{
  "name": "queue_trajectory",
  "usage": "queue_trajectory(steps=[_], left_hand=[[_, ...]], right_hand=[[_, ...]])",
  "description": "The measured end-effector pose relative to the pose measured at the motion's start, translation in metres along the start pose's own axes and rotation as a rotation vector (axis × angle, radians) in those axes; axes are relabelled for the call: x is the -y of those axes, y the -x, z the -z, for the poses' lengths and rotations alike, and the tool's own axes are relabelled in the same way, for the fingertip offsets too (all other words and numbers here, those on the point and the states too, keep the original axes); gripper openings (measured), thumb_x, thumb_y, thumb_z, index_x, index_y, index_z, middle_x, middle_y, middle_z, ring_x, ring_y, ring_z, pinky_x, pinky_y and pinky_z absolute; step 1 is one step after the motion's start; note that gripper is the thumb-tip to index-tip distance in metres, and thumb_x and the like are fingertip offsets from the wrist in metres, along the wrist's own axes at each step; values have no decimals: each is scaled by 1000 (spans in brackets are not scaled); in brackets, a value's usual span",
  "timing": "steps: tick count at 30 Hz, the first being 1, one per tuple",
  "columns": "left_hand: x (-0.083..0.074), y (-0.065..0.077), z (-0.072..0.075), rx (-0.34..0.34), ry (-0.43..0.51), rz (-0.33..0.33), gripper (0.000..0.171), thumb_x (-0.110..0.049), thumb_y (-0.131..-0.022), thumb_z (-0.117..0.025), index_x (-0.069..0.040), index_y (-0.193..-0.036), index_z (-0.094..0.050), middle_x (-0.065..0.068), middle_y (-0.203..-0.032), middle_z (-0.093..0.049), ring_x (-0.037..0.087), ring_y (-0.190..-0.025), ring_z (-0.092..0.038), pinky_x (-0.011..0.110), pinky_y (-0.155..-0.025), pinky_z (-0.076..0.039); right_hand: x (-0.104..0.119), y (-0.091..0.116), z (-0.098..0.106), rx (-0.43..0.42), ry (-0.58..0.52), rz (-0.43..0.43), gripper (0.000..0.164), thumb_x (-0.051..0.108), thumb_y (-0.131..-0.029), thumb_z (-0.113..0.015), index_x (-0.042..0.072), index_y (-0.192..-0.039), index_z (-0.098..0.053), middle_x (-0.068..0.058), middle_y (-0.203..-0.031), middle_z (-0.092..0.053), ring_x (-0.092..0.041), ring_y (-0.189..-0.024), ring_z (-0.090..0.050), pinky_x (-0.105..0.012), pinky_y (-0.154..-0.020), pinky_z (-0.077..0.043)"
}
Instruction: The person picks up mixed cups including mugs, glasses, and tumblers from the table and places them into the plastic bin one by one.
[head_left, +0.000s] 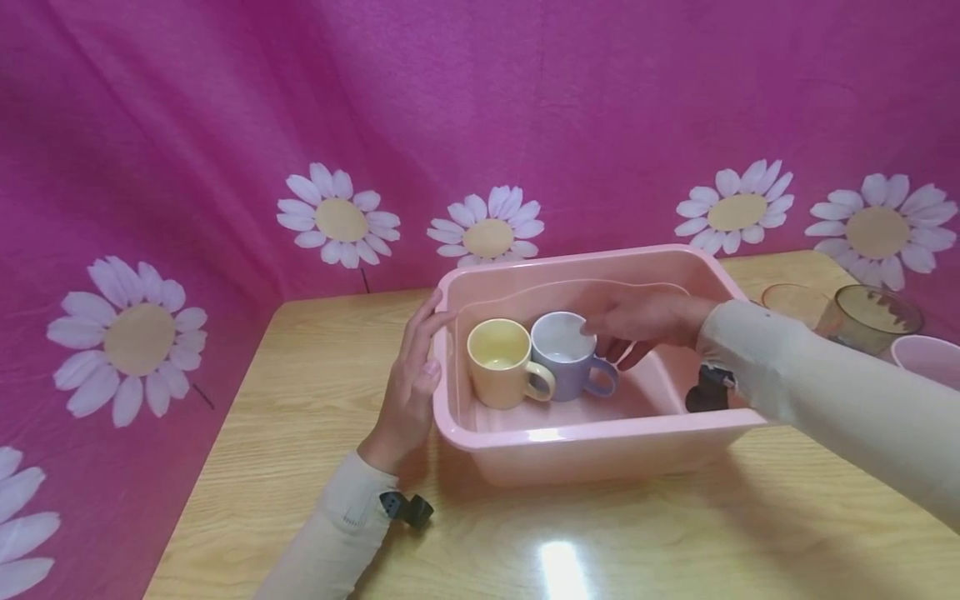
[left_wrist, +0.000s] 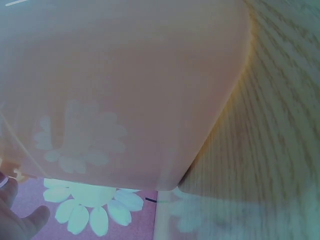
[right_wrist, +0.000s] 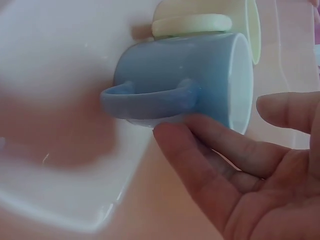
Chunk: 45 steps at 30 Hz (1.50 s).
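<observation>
Glossy lavender cylindrical mug (head_left: 572, 375) upright inside pink rectangular plastic tub (head_left: 600, 462), at right hand (head_left: 648, 321); right fingers loosely extended, touching mug, thumb apart; glossy yellow cylindrical mug (head_left: 495, 383) just beside, nearer left hand (head_left: 407, 387); left fingers extended over tub rim; tinted transparent tumbler (head_left: 862, 327) past right wrist.

We lose the far side of the pink cup (head_left: 927, 358) past the head view's right edge, and the right sleeve (head_left: 832, 400) hides its base. Only a bit of the left hand (left_wrist: 22, 215) (a corner's worth) enters the left wrist view — the plastic basin (left_wrist: 135, 75) there is hazy. We cannot tell whether the right hand (right_wrist: 250, 175), itself cropped, touches the lavender mug (right_wrist: 170, 62).
</observation>
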<state>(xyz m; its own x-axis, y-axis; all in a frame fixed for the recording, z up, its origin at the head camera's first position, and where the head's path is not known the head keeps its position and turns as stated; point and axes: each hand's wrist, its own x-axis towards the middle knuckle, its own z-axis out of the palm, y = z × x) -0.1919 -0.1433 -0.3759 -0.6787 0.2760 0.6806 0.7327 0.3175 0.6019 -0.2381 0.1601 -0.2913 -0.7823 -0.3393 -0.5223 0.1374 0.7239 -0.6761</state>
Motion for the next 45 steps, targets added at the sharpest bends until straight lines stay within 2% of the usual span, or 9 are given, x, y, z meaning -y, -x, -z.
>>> queue_trajectory(steps=[7,16,24,26,29,33,37,45], left_hand=[[1,-1,0,8,-2,8,56,-33,-91,-27,-8,-139,-43,5,-157,-24,21,-143,-24,51,-111,-29],[1,-1,0,11,-6,15,57,-34,-91,-26,-7,-138,-43,4,-157,-24,21,-144,-24,52,-110,-30],[1,0,0,15,0,19,57,-35,-92,-27,-7,-139,-42,4,-157,-23,21,-144,-23,53,-110,-30],[1,0,0,18,1,24,57,-35,-92,-27,-7,-139,-42,3,-157,-23,20,-144,-23,53,-110,-30],[1,0,1,22,-1,33,57,-35,-92,-27,-8,-139,-42,3,-158,-22,20,-144,-22,53,-110,-30],[0,0,1,24,-2,38,56,-34,-91,-27,-9,-139,-42,3,-158,-22,19,-144,-22,53,-111,-29],[-2,0,1,26,0,50,56,-35,-92,-28,-9,-139,-41,2,-158,-21,19,-144,-21,53,-109,-31],[-1,1,0,24,13,54,57,-37,-92,-28,-9,-140,-41,3,-158,-21,19,-145,-21,54,-109,-30]], right_hand=[[-1,2,2,-42,-8,42,38,30,-97,-51,-4,-115,-53,-16,-97,-61,-26,-85,-64,-40,-77,-57],[0,6,7,-121,-47,105,32,26,-96,-51,-4,-106,-57,-16,-91,-66,-25,-83,-65,-40,-76,-58],[0,10,11,-181,-33,155,34,27,-96,-54,2,-119,-54,-17,-106,-62,-30,-96,-64,-41,-82,-56],[1,10,12,-194,-13,174,36,29,-96,-54,2,-120,-54,-16,-108,-62,-30,-99,-62,-41,-84,-55],[2,9,13,-214,27,208,35,31,-97,-54,0,-115,-57,-15,-102,-62,-29,-96,-61,-41,-84,-54],[4,10,14,-277,110,246,35,34,-97,-55,3,-110,-60,-12,-89,-58,-24,-81,-58,-37,-74,-52],[5,13,14,-349,203,296,31,34,-96,-56,6,-105,-66,-8,-77,-54,-20,-71,-52,-34,-62,-44],[8,16,12,-437,235,310,33,35,-94,-59,7,-109,-68,-8,-81,-60,-22,-72,-54,-33,-60,-45]])
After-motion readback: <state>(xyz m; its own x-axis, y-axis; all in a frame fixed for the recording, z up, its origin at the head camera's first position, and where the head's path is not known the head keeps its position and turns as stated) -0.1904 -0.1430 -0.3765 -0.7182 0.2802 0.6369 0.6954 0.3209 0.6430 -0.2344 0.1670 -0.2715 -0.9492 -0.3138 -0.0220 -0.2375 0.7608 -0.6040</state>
